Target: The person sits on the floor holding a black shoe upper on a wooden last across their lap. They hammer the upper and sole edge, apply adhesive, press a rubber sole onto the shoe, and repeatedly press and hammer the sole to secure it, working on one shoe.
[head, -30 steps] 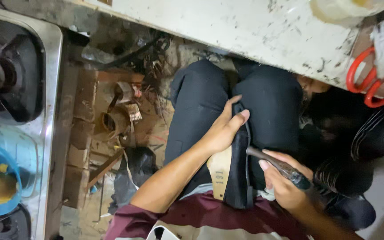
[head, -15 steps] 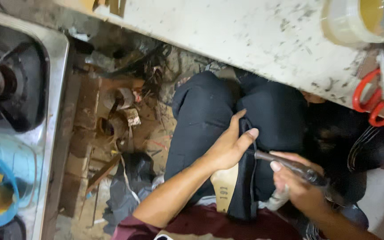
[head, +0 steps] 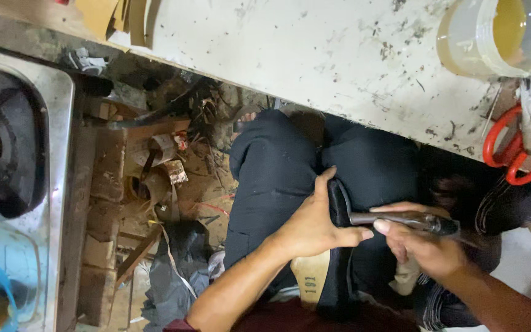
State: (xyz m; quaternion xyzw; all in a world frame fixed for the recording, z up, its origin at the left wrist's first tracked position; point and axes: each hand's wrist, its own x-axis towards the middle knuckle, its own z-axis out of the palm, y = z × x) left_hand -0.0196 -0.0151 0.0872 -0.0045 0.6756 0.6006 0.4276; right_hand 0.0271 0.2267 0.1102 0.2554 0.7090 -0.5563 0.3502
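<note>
a: where is the shoe?

b: it stands on end in the person's lap, against the dark trousers, tan sole facing the camera, black upper turned right.

a: and the hands?

b: the left hand wraps the upper part of the shoe, thumb up along the edge, fingers curled over it. it is closed on the shoe. the right hand is closed round the handles of dark pliers, whose nose touches the black upper just beside the left fingertips.

a: how far along does it look?

b: judging by this alone, midway. the sole part sits in place, and the upper seems to be getting pulled over at the top edge. whether the lower edge is finished cannot be told; the arm hides it.

a: anything else around?

b: a stained worktop above the knees, with a tape roll and red scissors at its right end. scraps litter the floor on the left, beside a metal stove.
</note>
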